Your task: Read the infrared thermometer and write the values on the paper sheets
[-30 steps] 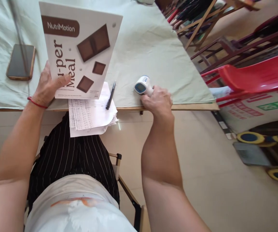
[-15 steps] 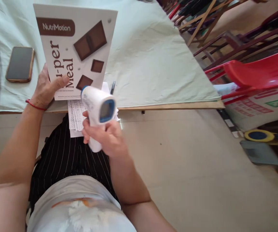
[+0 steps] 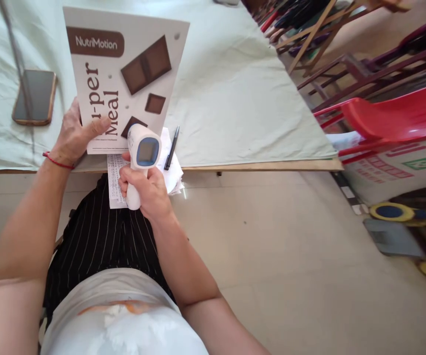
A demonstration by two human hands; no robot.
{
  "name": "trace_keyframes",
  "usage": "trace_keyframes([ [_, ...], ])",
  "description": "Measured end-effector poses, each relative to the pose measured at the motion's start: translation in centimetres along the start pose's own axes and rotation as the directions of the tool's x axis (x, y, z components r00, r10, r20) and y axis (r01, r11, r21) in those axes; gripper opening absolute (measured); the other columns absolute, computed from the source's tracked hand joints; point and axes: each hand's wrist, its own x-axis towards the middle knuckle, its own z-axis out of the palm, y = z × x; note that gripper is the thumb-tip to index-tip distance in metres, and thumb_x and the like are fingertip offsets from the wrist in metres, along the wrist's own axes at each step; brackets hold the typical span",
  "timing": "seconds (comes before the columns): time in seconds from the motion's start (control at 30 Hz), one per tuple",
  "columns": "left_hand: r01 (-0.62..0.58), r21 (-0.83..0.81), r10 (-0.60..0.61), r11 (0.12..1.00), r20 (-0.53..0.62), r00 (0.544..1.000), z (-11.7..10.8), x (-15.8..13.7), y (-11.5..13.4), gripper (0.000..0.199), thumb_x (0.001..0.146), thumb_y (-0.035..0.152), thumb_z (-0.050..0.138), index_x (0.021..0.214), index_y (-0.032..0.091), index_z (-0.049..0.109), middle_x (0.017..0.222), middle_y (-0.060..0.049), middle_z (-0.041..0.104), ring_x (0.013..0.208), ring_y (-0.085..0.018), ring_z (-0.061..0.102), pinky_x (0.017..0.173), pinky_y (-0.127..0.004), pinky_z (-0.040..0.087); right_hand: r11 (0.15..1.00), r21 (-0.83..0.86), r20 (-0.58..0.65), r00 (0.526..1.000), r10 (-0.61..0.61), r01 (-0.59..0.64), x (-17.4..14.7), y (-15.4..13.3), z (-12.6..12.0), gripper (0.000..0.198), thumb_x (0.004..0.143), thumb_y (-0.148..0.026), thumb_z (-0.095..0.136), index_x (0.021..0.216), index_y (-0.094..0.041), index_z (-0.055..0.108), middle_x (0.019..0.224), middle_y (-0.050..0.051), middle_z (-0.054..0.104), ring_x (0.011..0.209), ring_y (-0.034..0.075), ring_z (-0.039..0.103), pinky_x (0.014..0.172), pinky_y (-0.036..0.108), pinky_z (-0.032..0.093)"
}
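My left hand (image 3: pixel 78 130) grips the lower left edge of a white box (image 3: pixel 142 106) printed "NutriMotion" with chocolate pieces, its thumb across the front. In my right hand (image 3: pixel 148 190) is a white and blue infrared thermometer (image 3: pixel 133 197), fingers wrapped round its handle. The thermometer's head is at the box's lower right corner, with its screen towards me; whether it touches the box I cannot tell. Beneath them, sheets of handwritten paper (image 3: pixel 115 185) stick out over the table edge. A black pen (image 3: pixel 172 148) lies on the papers, right of the thermometer.
A phone (image 3: pixel 34 97) lies on the table (image 3: pixel 235 108), which has a pale green cloth. To the right are a red plastic chair (image 3: pixel 394 116), a printed white sack (image 3: pixel 386 170) and a dark folding frame (image 3: pixel 346 79). A blurred dark cord hangs at the left.
My right hand has moved the thermometer left and slightly up, turning its screen more towards me. More of the pen and papers now shows. The box sits slightly further right in view.
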Motion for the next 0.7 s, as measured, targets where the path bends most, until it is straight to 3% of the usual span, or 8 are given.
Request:
trace_keyframes([
  [0.37,-0.022,-0.019,0.022,1.000,0.012,1.000,0.20,-0.05,0.48,0.075,0.064,0.068,0.097,0.122,0.031,0.068,0.123,-0.005,0.077,0.110,-0.030,0.074,0.097,-0.056,0.064,0.998,-0.039,0.007,0.999,-0.051,0.051,0.16,0.52,0.33,0.033,0.079,-0.047,0.078,0.079,-0.025,0.053,0.056,-0.008,0.053,0.053,0.011,0.048,0.056,0.029,0.042],
  [0.57,-0.020,0.057,0.021,0.998,-0.010,1.000,-0.20,0.06,0.37,0.078,0.061,0.071,0.097,0.120,0.029,0.068,0.122,-0.007,0.077,0.111,-0.032,0.073,0.100,-0.060,0.062,0.998,-0.008,0.016,0.998,-0.059,0.059,0.28,1.05,-0.04,0.032,0.080,-0.046,0.079,0.080,-0.025,0.054,0.055,-0.009,0.052,0.052,0.010,0.048,0.056,0.029,0.042],
  [0.7,-0.005,0.020,0.005,1.000,0.019,1.000,-0.21,0.05,0.31,0.079,0.062,0.070,0.098,0.123,0.031,0.067,0.124,-0.007,0.076,0.111,-0.032,0.073,0.099,-0.059,0.062,0.998,-0.021,0.021,0.998,-0.060,0.061,0.36,1.03,-0.05,0.034,0.080,-0.048,0.080,0.082,-0.026,0.054,0.055,-0.009,0.051,0.053,0.011,0.049,0.058,0.030,0.043],
])
